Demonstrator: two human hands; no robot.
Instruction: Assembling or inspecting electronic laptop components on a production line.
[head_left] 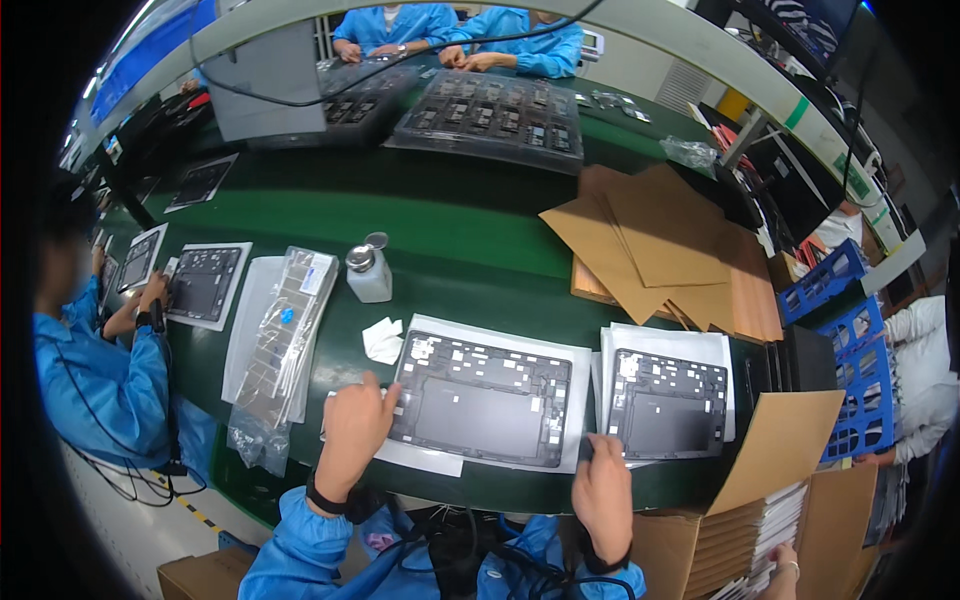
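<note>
In front of me a dark tablet housing (485, 405) lies on white sheets, its inner side up with small white patches along the edges. My left hand (357, 425) is at its left edge, fingers curled and thumb against the frame. Near its lower right corner is my right hand (602, 492), closed round a small dark piece that I cannot make out. A second tablet housing (675, 420) rests on white sheets to the right. Crumpled white wipes (382, 340) lie above my left hand, below a white pump bottle (370, 276).
Bagged adhesive sheets (283, 335) lie left of the bottle. Brown cardboard sheets (655, 235) are stacked at right, above an open carton (690, 550) where another person's hand reaches in. A co-worker in blue (105, 385) sits at left. Clear parts trays (490, 115) stand at the back.
</note>
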